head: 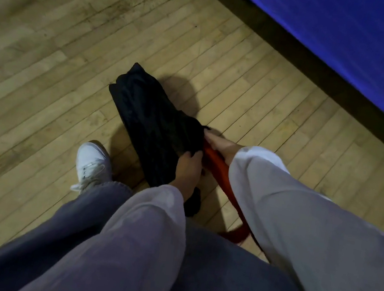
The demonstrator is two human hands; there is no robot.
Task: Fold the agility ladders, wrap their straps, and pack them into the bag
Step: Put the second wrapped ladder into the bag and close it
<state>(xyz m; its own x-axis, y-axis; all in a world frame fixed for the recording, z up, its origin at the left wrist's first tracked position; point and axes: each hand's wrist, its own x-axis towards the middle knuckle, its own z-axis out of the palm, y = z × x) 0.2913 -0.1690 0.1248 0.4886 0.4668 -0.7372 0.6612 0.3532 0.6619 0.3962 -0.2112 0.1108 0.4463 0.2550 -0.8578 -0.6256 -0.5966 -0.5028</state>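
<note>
While my left hand (188,170) grips the bag (154,124) mouth on the floor (46,72), my right hand (220,147) clasps the red ladder (221,175) at the opening. Packing step; next, push it deeper.

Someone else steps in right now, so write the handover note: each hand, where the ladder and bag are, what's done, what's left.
Left hand: gripping the near edge of the black bag at its mouth, holding it open.
Right hand: closed on the red ladder bundle, at the bag's opening.
Bag lies on the wooden floor, its closed end pointing away from the person.
Done: one red bundle looks folded, and its front end is at or just inside the mouth.
Left: most of the bundle trails back outside under the right sleeve; push it fully in. Whether the straps are wrapped, or other ladders remain, cannot be seen.
</note>
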